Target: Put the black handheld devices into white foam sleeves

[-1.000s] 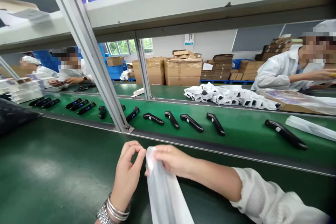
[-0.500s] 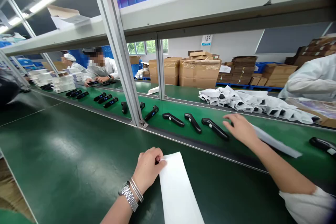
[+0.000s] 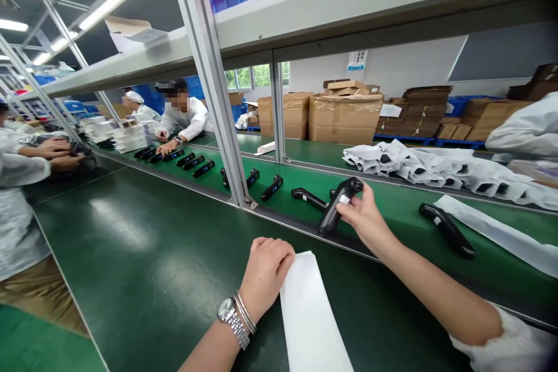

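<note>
My right hand [image 3: 364,209] grips a black handheld device [image 3: 335,209] with an angled head and a small white label, tilted above the near edge of the green conveyor belt. My left hand [image 3: 268,267] pinches the upper left corner of a flat white pouch [image 3: 311,308] lying on the green table. Left of the held device, another black device [image 3: 307,196] rests on the belt, partly covered. To the right of my right hand lie a black device [image 3: 447,229] and a white pouch [image 3: 501,232].
More black devices [image 3: 203,168], some with lit displays, line the belt leftward. A metal post [image 3: 218,81] and an overhead shelf [image 3: 349,6] frame the belt. Filled white pouches [image 3: 436,168] lie beyond it. Co-workers' hands [image 3: 56,151] are at the left and at the belt's far side.
My right hand has moved left and lifted a black device. Devices and the pouch on the belt have shifted right. My left hand stays at the pouch's corner. The view has turned slightly left.
</note>
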{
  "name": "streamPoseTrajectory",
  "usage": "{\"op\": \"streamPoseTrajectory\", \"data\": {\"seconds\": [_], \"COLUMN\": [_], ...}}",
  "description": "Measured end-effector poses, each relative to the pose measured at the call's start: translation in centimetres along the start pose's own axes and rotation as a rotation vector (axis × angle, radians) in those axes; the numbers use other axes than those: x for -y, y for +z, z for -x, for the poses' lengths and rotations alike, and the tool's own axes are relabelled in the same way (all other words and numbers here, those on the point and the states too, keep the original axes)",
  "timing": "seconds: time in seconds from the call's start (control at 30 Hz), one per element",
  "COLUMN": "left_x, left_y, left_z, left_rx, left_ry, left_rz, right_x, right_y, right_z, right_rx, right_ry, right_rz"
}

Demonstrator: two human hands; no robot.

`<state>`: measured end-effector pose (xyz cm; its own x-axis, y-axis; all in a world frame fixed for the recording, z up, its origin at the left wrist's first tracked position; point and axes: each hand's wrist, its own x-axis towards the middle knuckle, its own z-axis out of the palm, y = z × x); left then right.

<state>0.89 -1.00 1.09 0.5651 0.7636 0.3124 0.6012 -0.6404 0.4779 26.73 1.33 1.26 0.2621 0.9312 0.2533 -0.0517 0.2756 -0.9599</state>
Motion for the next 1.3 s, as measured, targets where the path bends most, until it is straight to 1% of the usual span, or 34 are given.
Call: {"op": "streamPoseTrajectory", "data": {"seconds": [0.07,0.17,0.27,0.37,0.43,0.5,0.53,0.6,0.63,0.67,0.7,0.73,0.8,0.87,0.9,0.93,0.97,1.07,1.1,1.13,1.17,1.2,1.23,1.3], "left_x": [-0.2,-0.4,-0.6,-1.0,-1.2,-1.1,-1.0,-0.6,-0.4,-0.2,0.0,0.1,0.3,0.5,0.6,0.8,0.9,1.2,1.3,1.2,1.1,1.0,0.9,0.7], "left_y": [-0.2,-0.3,-0.3,-0.2,-0.1,-0.2,-0.2,-0.5,-0.6,-0.6,-0.7,-0.6,-0.4,-0.1,0.1,0.2,0.3,0.4,0.3,0.3,0.2,0.0,-0.1,-0.2], "left_z": [0.0,0.0,0.0,0.3,0.5,0.6,0.5,0.4,0.3,0.1,0.0,-0.1,-0.2,-0.2,-0.2,-0.2,-0.1,0.0,0.1,0.2,0.2,0.3,0.3,0.3], "left_rx": [-0.006,-0.011,-0.033,-0.080,-0.136,-0.229,-0.283,-0.377,-0.406,-0.419,-0.418,-0.409,-0.388,-0.374,-0.367,-0.358,-0.348,-0.311,-0.300,-0.284,-0.268,-0.254,-0.241,-0.222], "left_ry": [0.033,0.080,0.115,0.116,0.085,0.031,-0.001,-0.063,-0.089,-0.108,-0.116,-0.113,-0.088,-0.071,-0.073,-0.079,-0.085,-0.078,-0.067,-0.052,-0.033,-0.012,0.009,0.054], "left_rz": [0.005,0.001,0.019,0.050,0.097,0.158,0.184,0.214,0.222,0.231,0.239,0.247,0.252,0.234,0.221,0.207,0.194,0.161,0.151,0.142,0.133,0.125,0.114,0.091], "right_x": [0.3,-0.1,-0.5,-0.5,-0.4,-0.4,-0.6,-1.0,-1.2,-1.4,-1.3,-1.1,-0.1,1.4,2.1,2.8,3.4,4.3,4.4,4.5,4.5,4.4,4.3,3.5], "right_y": [2.7,5.0,5.8,6.1,6.5,7.0,7.3,7.8,7.9,7.9,7.7,7.5,6.8,6.3,6.3,6.6,7.0,9.2,9.8,10.3,10.4,10.1,9.3,6.5], "right_z": [1.1,2.2,2.8,3.7,4.6,5.7,6.3,7.2,7.5,7.5,7.4,7.1,6.5,6.5,7.0,7.8,9.1,13.2,13.9,14.1,13.4,12.1,10.2,5.5], "right_rx": [0.057,0.120,0.188,0.269,0.331,0.423,0.489,0.636,0.691,0.718,0.712,0.672,0.517,0.356,0.328,0.354,0.432,0.787,0.866,0.894,0.876,0.811,0.692,0.406], "right_ry": [0.022,0.064,0.109,0.147,0.112,0.086,0.119,0.262,0.320,0.330,0.287,0.205,0.003,-0.186,-0.278,-0.363,-0.431,-0.566,-0.601,-0.623,-0.632,-0.620,-0.585,-0.504], "right_rz": [-0.113,-0.187,-0.176,-0.102,-0.010,0.056,0.062,0.036,0.024,0.031,0.055,0.091,0.192,0.321,0.383,0.446,0.508,0.670,0.710,0.741,0.772,0.817,0.875,1.066]}}
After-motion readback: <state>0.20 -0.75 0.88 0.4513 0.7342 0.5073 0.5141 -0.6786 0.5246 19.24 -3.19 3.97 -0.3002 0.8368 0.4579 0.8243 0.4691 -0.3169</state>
